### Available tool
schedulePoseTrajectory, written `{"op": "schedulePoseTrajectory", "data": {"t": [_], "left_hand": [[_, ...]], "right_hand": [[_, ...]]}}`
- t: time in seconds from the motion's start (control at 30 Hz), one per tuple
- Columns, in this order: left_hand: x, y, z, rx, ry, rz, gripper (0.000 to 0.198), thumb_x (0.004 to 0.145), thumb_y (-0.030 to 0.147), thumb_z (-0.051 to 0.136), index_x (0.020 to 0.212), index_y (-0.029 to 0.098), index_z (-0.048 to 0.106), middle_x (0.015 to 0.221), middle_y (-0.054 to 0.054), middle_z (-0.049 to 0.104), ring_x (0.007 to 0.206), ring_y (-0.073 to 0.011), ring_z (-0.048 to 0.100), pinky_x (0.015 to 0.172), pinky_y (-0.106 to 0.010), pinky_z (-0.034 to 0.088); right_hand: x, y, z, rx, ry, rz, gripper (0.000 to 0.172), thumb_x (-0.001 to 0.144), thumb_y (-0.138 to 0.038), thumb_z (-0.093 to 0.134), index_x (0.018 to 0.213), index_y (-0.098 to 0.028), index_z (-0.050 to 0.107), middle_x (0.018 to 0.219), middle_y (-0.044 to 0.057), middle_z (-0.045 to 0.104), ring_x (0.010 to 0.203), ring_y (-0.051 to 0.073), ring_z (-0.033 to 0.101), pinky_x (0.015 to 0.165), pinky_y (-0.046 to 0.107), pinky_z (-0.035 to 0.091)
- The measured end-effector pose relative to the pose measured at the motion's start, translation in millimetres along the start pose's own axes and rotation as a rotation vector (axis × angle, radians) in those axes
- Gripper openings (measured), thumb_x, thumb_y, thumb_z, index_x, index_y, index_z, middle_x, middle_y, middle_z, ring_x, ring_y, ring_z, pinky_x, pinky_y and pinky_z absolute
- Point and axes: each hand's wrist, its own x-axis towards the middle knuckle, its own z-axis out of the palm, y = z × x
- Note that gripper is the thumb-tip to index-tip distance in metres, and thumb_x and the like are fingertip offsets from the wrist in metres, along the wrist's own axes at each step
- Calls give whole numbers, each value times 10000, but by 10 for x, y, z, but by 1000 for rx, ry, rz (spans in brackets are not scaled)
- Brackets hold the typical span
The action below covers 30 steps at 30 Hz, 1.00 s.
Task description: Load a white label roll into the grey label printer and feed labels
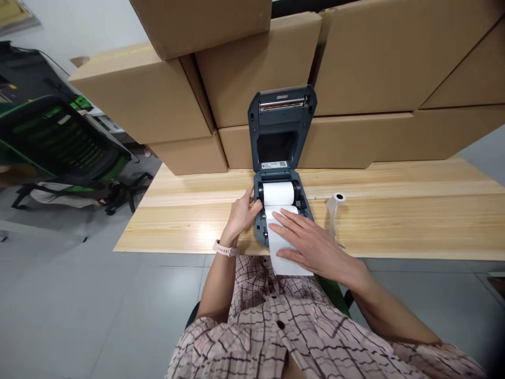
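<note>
A dark grey label printer [258,226] stands on the wooden table with its lid [282,121] raised. Inside sits a white label roll [278,193], and its loose strip [281,252] runs toward me past the table's front edge. My left hand [241,211] grips the printer's left side, thumb over the rim by the roll. Flat on the strip lies my right hand [302,239], fingers stretched out and spread. To the right, a small white paper roll [339,197] rests on the table with its tail hanging toward the front.
Large cardboard boxes [366,58] are stacked along the back of the wooden table [414,210], close behind the raised lid. A black mesh office chair [63,142] stands on the floor at the left, with part of another person [59,196] beyond it.
</note>
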Motion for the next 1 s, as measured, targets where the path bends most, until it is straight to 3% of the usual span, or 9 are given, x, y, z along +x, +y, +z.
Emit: {"op": "schedulePoseTrajectory", "data": {"t": [0.17,0.37,0.47,0.6,0.73,0.8,0.87,0.93,1.0], "left_hand": [[-34,27,21,-31,19,-58,707,951,310,522,1647,217,435,1208,-94,804,976,-247,731,871,-330,509],[-65,23,61,-29,45,-104,687,993,348,499,1659,209,409,1195,-104,805,995,-266,745,903,-372,524],[-78,7,87,-67,50,-94,674,1008,357,492,1653,175,413,1369,-151,745,1201,-296,722,1046,-423,507],[-167,-15,187,-256,107,-119,786,1009,407,541,1700,155,264,1682,-200,465,1505,-321,529,1211,-468,429],[-417,19,325,-475,120,-79,917,1006,435,595,1729,189,87,1791,-184,240,1657,-297,287,1324,-472,309],[-577,60,367,-487,96,-50,931,991,442,636,1727,225,108,1818,-139,163,1689,-292,176,1368,-467,219],[-719,99,383,-471,54,-46,972,957,454,695,1725,268,129,1830,-99,126,1697,-310,124,1386,-477,176],[-822,119,384,-476,19,-56,1028,926,462,737,1726,298,113,1832,-80,123,1694,-333,132,1385,-492,196],[-884,113,384,-491,14,-76,1075,908,457,759,1728,316,80,1835,-66,106,1692,-336,147,1377,-490,233]], "right_hand": [[-23,-6,40,5,29,0,580,1044,-600,535,1511,-259,577,1661,114,508,1568,345,447,1192,607,515],[-50,-6,85,35,67,14,572,1044,-607,536,1545,-331,537,1668,72,506,1551,333,473,1186,611,519],[-56,4,77,40,68,11,579,1044,-602,539,1556,-333,527,1673,73,498,1556,334,465,1188,618,514],[-56,0,84,38,54,-11,584,1049,-592,536,1548,-290,549,1666,96,503,1560,334,461,1192,611,513],[-102,12,36,104,24,3,604,1036,-588,574,1570,-307,545,1673,90,490,1585,325,424,1225,619,478],[-131,73,-107,217,-14,-5,595,1027,-605,584,1551,-323,575,1668,73,499,1564,318,459,1229,604,481],[-110,200,-345,382,-12,0,521,1027,-621,575,1478,-368,645,1586,30,604,1463,294,585,1201,559,524],[23,396,-626,511,139,84,408,1048,-594,555,1375,-406,711,1432,-12,724,1332,260,685,1169,517,555],[300,650,-875,477,493,245,382,1058,-561,551,1326,-352,725,1390,10,734,1358,263,651,1210,529,499]]}}
